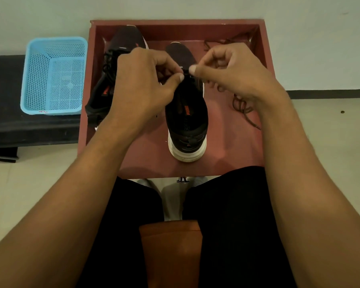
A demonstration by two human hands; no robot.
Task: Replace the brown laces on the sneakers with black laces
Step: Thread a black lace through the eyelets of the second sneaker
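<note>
Both hands meet over the middle of the frame, above the lace area of the nearer sneaker (186, 113). Left hand (141, 84) has its fingers curled and its thumb pressed toward the forefinger, pinching something small and dark at the shoe's eyelets; what it holds is too small to name with certainty. Right hand (231, 73) is likewise curled, thumb and forefinger pinched on a thin dark strand that drops toward the shoe's right side, apparently a black lace (198, 78). The two thumb tips are just apart, right over the sneaker's tongue.

Two sneakers are in view, both black with orange logos. One stands upright at centre, heel toward the bottom of the frame, directly beneath the hands. The second sneaker (112, 80) lies tilted at centre left, partly hidden behind the left hand, with black lacing visible on it.

Both rest in one red-brown tray (266, 65). Loose brown laces (242, 107) lie in the tray's right part, running from the upper right corner down past the right wrist; how many separate laces there are cannot be told.

One light blue perforated basket (54, 75) sits at upper left on a dark tabletop (4, 121), just beside the tray.
</note>
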